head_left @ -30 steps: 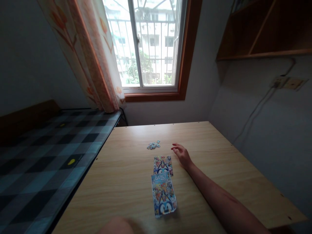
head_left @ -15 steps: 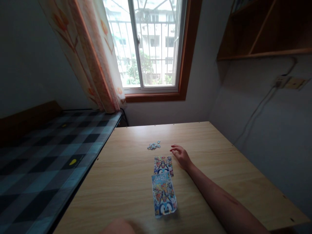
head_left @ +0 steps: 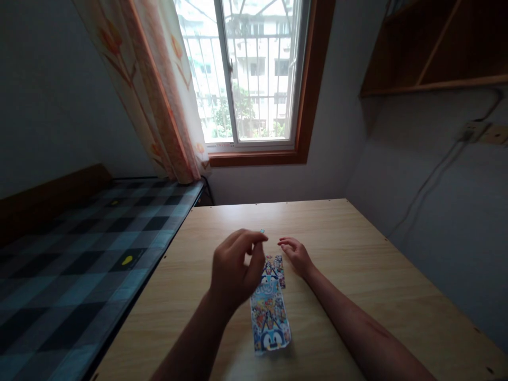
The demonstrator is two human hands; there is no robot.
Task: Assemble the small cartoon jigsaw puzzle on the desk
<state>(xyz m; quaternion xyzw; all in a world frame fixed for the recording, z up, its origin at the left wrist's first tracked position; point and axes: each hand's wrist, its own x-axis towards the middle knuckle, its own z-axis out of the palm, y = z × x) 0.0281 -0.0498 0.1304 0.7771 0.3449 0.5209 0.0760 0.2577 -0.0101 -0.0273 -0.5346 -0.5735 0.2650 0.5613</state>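
Note:
My left hand (head_left: 237,264) is raised over the table, hiding most of the small puzzle pieces (head_left: 262,231) behind it. Its thumb and forefinger come together in a pinch; whatever lies between the tips, if anything, cannot be made out. On the table to the right rests my right hand (head_left: 297,255), fingers loosely stretched out and holding nothing. Left of it lies a colourful picture puzzle (head_left: 280,270), partly covered by my left hand. Nearer me, a printed sheet or packet (head_left: 272,320) with a blue cartoon dog overlaps or adjoins the puzzle's lower edge.
The wooden table (head_left: 349,254) reaches toward the window (head_left: 262,79). A bed with a checked cover (head_left: 87,264) stands on the left, below a flowered curtain (head_left: 146,95). Wooden shelves (head_left: 432,79) and a wall socket with a cable (head_left: 474,131) are on the right.
My left arm has come up from the bottom edge, bringing the hand in front of the puzzle pieces. My right hand has stayed almost still. The view has shifted slightly.

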